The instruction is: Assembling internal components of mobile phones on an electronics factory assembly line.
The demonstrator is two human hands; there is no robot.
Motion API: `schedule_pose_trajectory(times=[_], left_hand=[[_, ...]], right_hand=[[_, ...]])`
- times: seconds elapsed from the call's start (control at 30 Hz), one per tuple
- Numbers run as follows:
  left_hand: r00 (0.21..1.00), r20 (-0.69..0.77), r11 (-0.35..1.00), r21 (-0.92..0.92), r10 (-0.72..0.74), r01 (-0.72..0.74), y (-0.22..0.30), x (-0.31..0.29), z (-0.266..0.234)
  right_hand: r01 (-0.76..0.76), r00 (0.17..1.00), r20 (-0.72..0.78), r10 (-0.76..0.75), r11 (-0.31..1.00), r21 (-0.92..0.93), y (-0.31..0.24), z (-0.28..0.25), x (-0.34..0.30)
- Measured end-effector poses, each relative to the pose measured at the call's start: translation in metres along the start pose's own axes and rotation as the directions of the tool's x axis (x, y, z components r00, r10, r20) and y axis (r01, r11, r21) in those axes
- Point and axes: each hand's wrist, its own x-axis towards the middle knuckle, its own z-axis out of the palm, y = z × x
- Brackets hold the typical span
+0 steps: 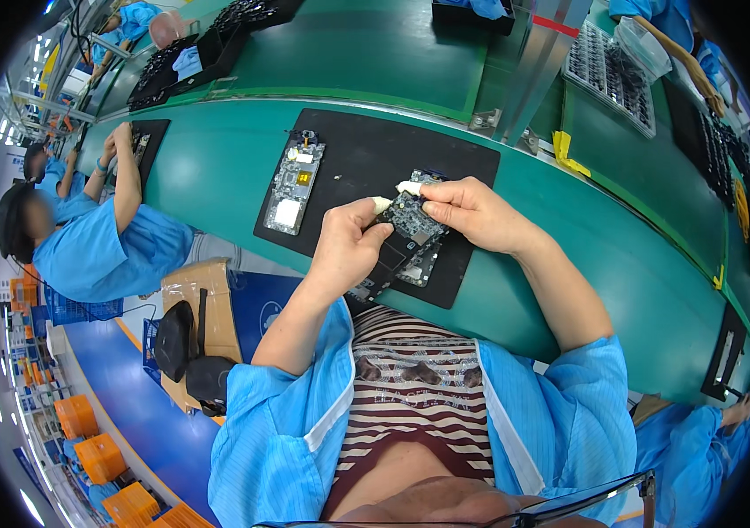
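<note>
A dark circuit board (406, 222), dense with small parts, is tilted between my two hands above a black mat (353, 145). My left hand (346, 242) pinches its left edge between thumb and index finger. At the upper right edge, my right hand (478, 214) grips it with bent fingers. White finger cots cover an index fingertip on each hand. Partly hidden under the board lies another phone-shaped assembly (420, 270). On the mat's left side rests a phone-shaped assembly (294, 187) with a white square and a yellow patch.
The mat lies on a green bench (208, 158). A metal post (544, 70) rises beyond it at the right. A co-worker (93, 238) sits at the left by another black mat (153, 145). A clear parts tray (608, 75) stands at the far right, near yellow tape (570, 155).
</note>
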Motion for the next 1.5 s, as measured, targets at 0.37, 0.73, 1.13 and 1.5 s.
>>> schedule_pose_trajectory(times=[0.37, 0.73, 1.13, 1.5], left_hand=[[0.999, 0.002, 0.998, -0.045, -0.053, 0.053, -0.004, 0.006, 0.005], [0.998, -0.015, 0.985, 0.16, -0.062, 0.063, 0.009, 0.001, 0.002], [0.972, -0.03, 0.956, -0.192, -0.233, 0.223, -0.047, 0.059, -0.043], [0.889, -0.311, 0.588, 0.806, 0.337, 0.059, -0.025, 0.042, -0.033]], right_hand=[[-0.098, 0.99, -0.076, 0.117, 0.973, 0.21, 0.006, 0.0, 0.003], [-0.067, 0.996, -0.073, 0.059, 0.991, -0.116, 0.023, 0.001, 0.006], [0.025, 0.817, -0.576, -0.01, 1.0, 0.018, 0.038, -0.033, 0.013], [-0.001, 0.813, -0.581, 0.023, 0.999, 0.038, 0.049, -0.036, 0.013]])
